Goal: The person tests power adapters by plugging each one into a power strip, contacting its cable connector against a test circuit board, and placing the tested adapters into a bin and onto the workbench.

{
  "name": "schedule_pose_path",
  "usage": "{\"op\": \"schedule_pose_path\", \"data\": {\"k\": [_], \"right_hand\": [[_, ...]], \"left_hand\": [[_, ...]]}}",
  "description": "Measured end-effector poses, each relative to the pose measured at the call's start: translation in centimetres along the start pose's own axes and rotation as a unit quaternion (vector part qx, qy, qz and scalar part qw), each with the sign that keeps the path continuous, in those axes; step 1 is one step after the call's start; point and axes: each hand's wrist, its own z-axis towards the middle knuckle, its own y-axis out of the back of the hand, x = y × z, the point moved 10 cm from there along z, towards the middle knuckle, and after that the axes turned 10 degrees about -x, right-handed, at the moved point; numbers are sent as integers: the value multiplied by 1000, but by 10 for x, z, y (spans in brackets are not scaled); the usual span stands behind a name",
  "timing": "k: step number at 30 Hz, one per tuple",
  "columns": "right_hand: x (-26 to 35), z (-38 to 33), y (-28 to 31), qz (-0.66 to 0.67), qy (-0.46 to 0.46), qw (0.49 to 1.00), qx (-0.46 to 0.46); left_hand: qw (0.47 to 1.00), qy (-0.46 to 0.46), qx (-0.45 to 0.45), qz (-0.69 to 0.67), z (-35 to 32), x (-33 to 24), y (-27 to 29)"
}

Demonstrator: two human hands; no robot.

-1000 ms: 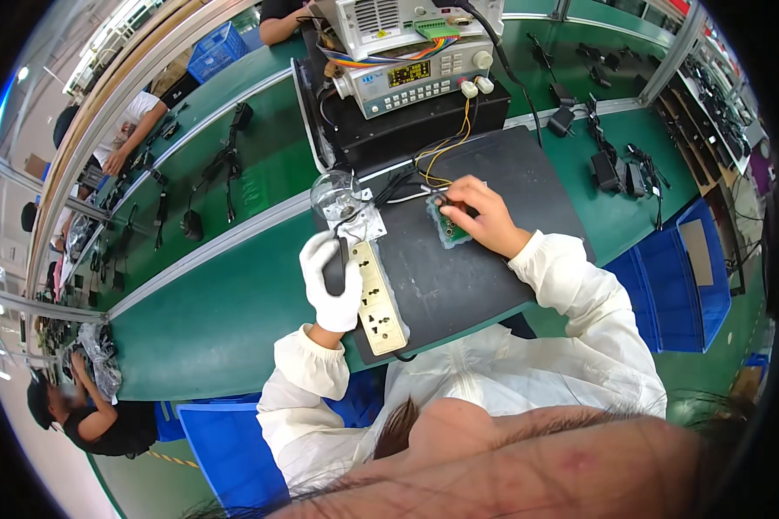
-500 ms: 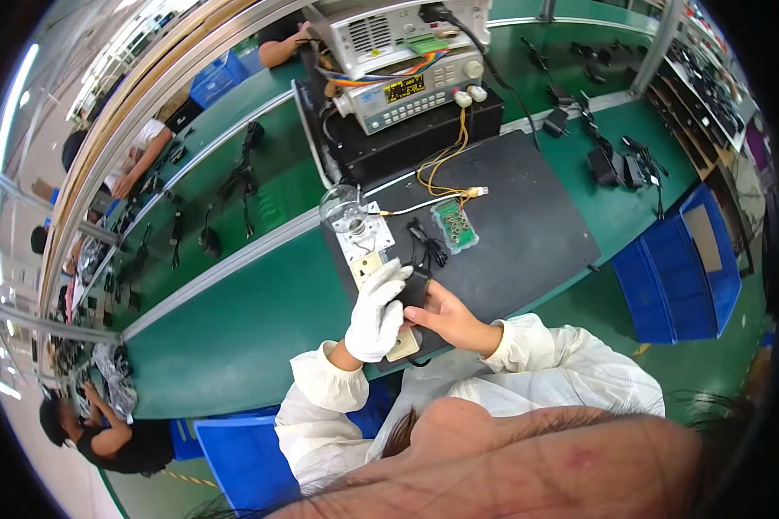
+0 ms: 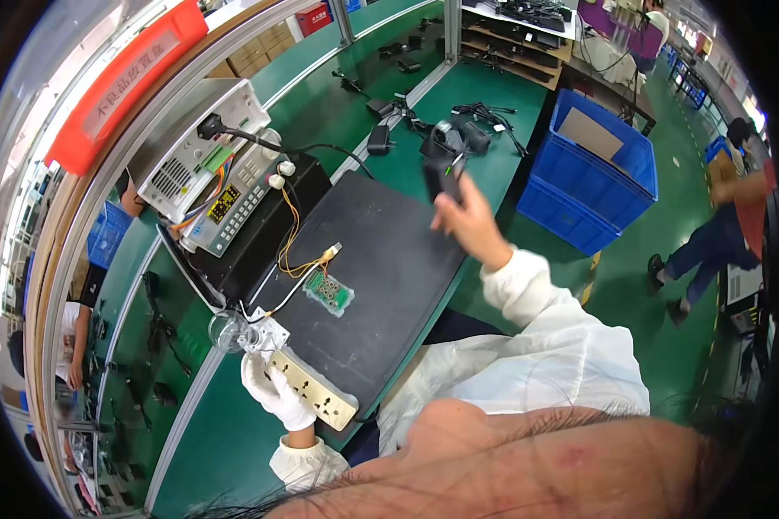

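Above the mat, right-hand fingers (image 3: 459,201) clamp a black adapter (image 3: 443,176), long axis upright.

Green bench (image 3: 234,432) under black mat (image 3: 389,268), power strip (image 3: 313,387)

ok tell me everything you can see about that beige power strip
The power strip is a long beige plastic bar with rows of dark socket slots on its upper face. It lies flat and slantwise at the near left corner of the black mat, on the green bench. The gloved left hand rests on its far end, beside a small white block with wires.
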Motion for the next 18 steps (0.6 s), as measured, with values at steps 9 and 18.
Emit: {"op": "schedule_pose_path", "data": {"k": [9,18], "right_hand": [[-9,173,128,-561,200,780,-193],[-1,154,75,-571,280,756,-153]], "left_hand": [[986,165,-30,15,11,34,-2],[953,10,-20,304,24,74,62]]}}
